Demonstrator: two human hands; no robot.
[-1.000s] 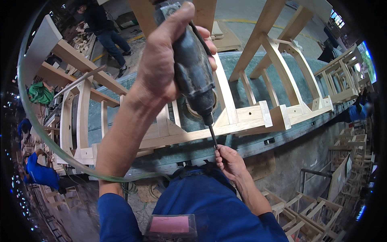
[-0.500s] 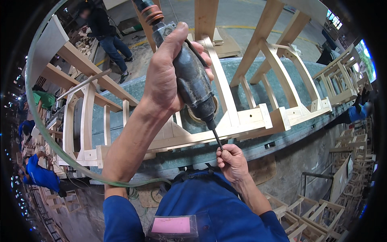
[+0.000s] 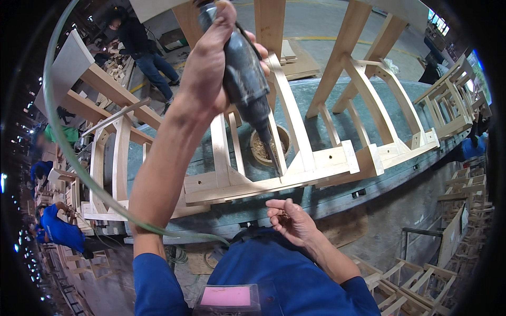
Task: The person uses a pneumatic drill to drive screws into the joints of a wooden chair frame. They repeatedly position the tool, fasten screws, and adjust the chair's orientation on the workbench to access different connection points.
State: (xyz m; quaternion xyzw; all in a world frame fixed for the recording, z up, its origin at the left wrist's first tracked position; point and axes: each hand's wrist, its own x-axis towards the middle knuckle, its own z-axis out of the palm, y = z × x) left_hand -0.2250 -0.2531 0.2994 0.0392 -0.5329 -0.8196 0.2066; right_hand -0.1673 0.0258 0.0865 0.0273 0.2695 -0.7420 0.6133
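My left hand (image 3: 211, 73) is wrapped round a dark, worn pneumatic screwdriver (image 3: 243, 79). Its long bit points down at the near rail of a pale wooden chair frame (image 3: 247, 188), the tip at or very close to the wood. Just in front of that rail is my right hand (image 3: 292, 224), apart from the tool, its index finger stretched out and the others curled. Small brownish bits seem to sit in the curled fingers, too small to name. Behind the bit, between the frame's slats, stands a round bowl (image 3: 255, 152) of small brownish pieces, probably screws.
The frames rest on a green-topped bench (image 3: 311, 131). A second wooden frame (image 3: 379, 152) stands at the right, another (image 3: 108, 168) at the left. A clear air hose (image 3: 71, 163) loops across my left side. Other people (image 3: 150, 58) are at work beyond and to the left.
The screwdriver's bit has moved from my right fingers to the frame's rail. My right hand has let go of the bit and drawn slightly left and toward me.
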